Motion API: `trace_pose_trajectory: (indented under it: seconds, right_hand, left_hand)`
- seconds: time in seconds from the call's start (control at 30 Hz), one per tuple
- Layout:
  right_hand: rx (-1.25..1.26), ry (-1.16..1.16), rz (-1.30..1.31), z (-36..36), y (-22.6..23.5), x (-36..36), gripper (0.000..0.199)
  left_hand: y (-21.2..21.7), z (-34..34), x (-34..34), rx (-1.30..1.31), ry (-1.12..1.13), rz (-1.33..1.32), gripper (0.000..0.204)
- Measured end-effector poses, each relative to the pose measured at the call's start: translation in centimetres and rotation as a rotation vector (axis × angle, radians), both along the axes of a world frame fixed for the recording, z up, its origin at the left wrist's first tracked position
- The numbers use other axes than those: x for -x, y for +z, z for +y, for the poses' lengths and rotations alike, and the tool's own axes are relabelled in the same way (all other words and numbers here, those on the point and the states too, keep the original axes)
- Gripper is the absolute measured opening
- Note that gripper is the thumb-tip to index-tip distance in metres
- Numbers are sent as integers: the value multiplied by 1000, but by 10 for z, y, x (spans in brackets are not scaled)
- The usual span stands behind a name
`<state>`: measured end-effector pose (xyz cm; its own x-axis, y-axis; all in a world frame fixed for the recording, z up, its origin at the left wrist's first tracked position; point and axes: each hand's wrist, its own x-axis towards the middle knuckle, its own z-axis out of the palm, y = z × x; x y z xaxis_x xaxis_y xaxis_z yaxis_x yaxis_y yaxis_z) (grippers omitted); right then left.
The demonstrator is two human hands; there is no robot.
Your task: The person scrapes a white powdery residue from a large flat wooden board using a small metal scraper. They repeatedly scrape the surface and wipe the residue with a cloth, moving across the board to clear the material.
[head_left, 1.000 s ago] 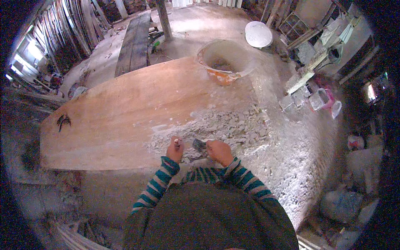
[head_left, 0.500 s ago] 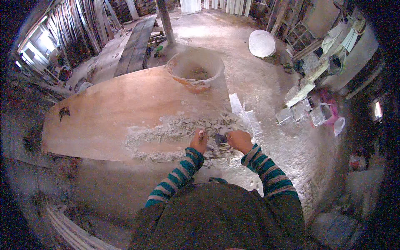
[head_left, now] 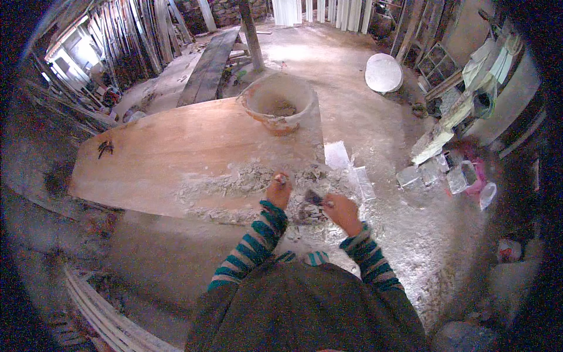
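My right hand (head_left: 342,212) is closed around the handle of a small scraper (head_left: 314,198), whose dark, flat blade points left over the crumbs. My left hand (head_left: 278,192) is also closed, just left of the blade. A small pale end shows at its top, but I cannot make out what it grips. Both hands are above grey, plaster-like crumbs and flakes (head_left: 240,182) spread over the right part of a wooden board (head_left: 158,138). A dusty orange bucket (head_left: 271,124) with grey material inside stands at the board's far right corner.
Whitish sheets (head_left: 336,155) lie beside the board's right edge. A round white disc (head_left: 384,73) rests farther back on the dusty floor. To the right are clear containers (head_left: 458,177) and a pink bag (head_left: 477,171). A dark plank (head_left: 208,67) and a wooden post (head_left: 250,35) stand behind.
The scraper blade has come up and shows more plainly, tilted to the left. My right hand has drawn slightly nearer to me. The whole view has shifted a little.
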<state>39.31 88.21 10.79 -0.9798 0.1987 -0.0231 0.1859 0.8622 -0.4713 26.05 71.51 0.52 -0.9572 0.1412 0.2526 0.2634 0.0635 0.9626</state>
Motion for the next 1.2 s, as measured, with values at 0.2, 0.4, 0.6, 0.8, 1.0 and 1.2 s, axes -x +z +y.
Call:
trace_pose_trajectory:
  seconds: [0.2,0.4,0.6,0.8,1.0,1.2]
  right_hand:
    - [41,155,-34,-89,-30,15,16]
    - [-3,172,-14,-53,-37,26,14]
    - [-164,66,34,38,-21,3,11]
    - [-166,-116,-16,60,8,-18,15]
    - [27,134,55,-7,-28,1,17]
    - [76,133,44,-4,-55,32,17]
  left_hand:
    - [44,-84,5,467,-27,121,25]
    - [-14,-59,-29,536,-71,-30,26]
    - [6,51,-57,294,-276,-65,25]
    - [-20,65,-54,-315,-421,-314,20]
    - [-20,-47,2,-155,-233,-79,21]
    - [2,-24,-2,664,16,29,30]
